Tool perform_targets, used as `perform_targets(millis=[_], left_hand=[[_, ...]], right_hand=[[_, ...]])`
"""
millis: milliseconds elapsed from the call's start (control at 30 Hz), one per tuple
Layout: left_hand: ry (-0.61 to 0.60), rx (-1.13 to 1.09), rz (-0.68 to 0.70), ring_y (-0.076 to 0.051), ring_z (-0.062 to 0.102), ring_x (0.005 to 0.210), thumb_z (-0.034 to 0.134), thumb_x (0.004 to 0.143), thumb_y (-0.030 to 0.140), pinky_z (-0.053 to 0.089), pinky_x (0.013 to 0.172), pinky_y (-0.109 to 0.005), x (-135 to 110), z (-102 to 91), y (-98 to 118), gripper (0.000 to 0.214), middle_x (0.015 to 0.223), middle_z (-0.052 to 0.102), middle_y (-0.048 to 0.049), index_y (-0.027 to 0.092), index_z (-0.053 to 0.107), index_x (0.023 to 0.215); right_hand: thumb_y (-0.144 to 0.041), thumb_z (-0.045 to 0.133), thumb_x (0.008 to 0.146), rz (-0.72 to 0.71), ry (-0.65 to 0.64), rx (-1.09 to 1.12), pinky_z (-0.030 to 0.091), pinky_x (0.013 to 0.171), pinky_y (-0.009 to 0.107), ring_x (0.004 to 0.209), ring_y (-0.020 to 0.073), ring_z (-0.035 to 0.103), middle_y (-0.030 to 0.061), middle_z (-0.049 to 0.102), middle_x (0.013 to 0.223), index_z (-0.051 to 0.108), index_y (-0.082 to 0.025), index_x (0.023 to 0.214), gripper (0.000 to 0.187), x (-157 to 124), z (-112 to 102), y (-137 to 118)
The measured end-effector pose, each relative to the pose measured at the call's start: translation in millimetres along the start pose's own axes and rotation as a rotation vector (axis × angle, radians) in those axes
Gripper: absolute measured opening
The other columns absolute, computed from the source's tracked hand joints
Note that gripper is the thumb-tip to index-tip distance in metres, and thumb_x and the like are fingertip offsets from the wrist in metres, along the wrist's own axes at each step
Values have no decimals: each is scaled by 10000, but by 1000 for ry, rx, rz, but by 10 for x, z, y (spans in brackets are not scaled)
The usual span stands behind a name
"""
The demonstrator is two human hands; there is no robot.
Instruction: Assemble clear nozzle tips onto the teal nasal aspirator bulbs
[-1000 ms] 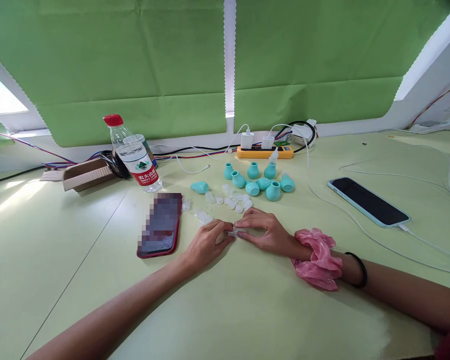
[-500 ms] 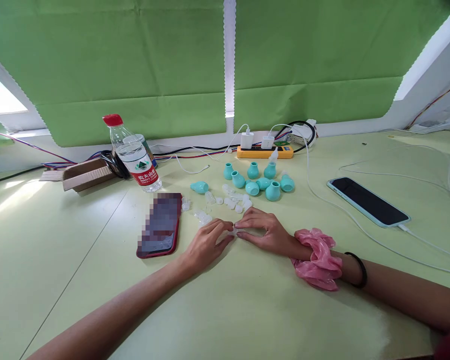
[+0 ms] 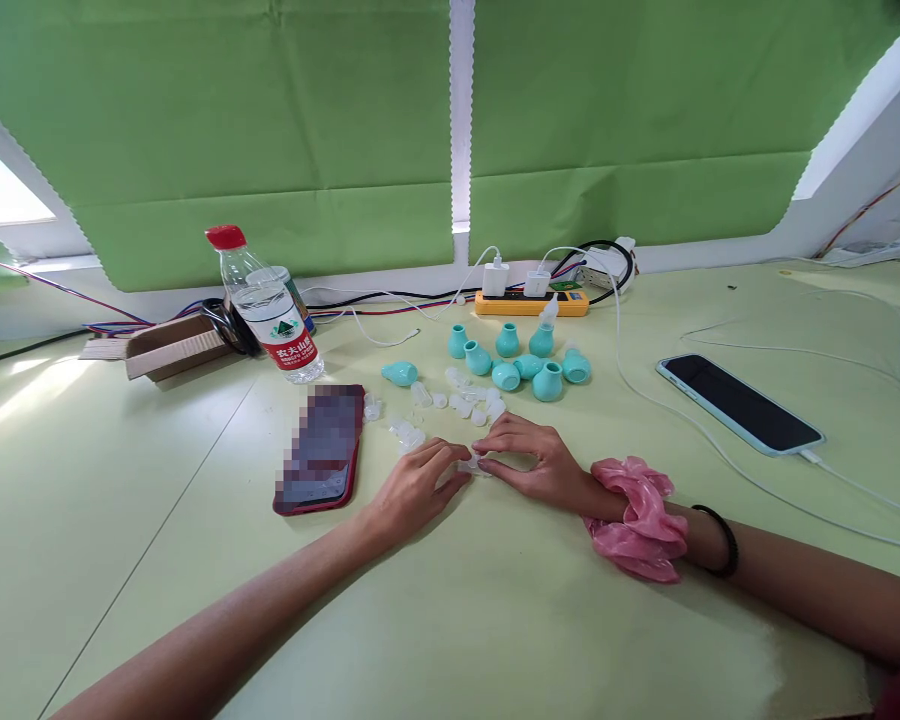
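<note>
Between my fingertips sits a small clear plastic piece, low over the table; its exact shape is partly hidden. My left hand pinches it from the left with thumb and fingers. From the right, my right hand grips the same piece between thumb and index finger. Just beyond the hands lie several loose clear plastic nozzle parts and a small cluster of them by my left hand. Behind these are several turquoise squeeze bulbs, one standing with a clear nozzle in its neck.
A red-cased phone lies left of my hands, with a water bottle behind it. A yellow power strip with chargers stands at the back. White cable runs rightward near another phone. A cardboard tray sits far left.
My right thumb and fingers have shifted slightly rightward, and more of the clear piece shows between the hands. The left hand stays nearly in place.
</note>
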State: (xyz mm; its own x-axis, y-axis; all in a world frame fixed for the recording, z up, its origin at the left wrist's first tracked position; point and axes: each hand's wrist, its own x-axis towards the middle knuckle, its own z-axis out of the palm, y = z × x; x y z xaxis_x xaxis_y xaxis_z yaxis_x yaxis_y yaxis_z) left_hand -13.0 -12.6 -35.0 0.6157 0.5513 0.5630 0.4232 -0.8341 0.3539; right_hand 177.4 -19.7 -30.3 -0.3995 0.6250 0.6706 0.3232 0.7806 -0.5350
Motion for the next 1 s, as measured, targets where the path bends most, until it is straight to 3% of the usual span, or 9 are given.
perform_targets(millis=[300, 800, 1000], left_hand=[[10, 5, 6, -132, 591, 693, 532, 783, 185, 480, 632, -239, 13, 1, 13, 111, 774, 643, -58, 142, 541, 885], [-33, -58, 1, -131, 598, 742, 485, 809, 198, 487, 668, -243, -3, 12, -5, 84, 824, 640, -69, 158, 539, 860], [-21, -63, 27, -142, 609, 750, 503, 796, 183, 495, 665, -248, 16, 0, 11, 57, 830, 652, -81, 152, 551, 794]], right_hand=[[-134, 563, 751, -9, -32, -2, 483, 614, 263, 709, 126, 558, 58, 607, 758, 649, -173, 783, 100, 8, -14, -37], [-90, 546, 749, -243, -14, -134, 496, 600, 294, 750, 160, 521, 40, 668, 765, 621, -210, 901, 207, -25, -5, 18], [-141, 569, 715, -212, -23, -174, 466, 608, 294, 698, 153, 498, 47, 621, 703, 610, -183, 843, 141, -11, -39, -64]])
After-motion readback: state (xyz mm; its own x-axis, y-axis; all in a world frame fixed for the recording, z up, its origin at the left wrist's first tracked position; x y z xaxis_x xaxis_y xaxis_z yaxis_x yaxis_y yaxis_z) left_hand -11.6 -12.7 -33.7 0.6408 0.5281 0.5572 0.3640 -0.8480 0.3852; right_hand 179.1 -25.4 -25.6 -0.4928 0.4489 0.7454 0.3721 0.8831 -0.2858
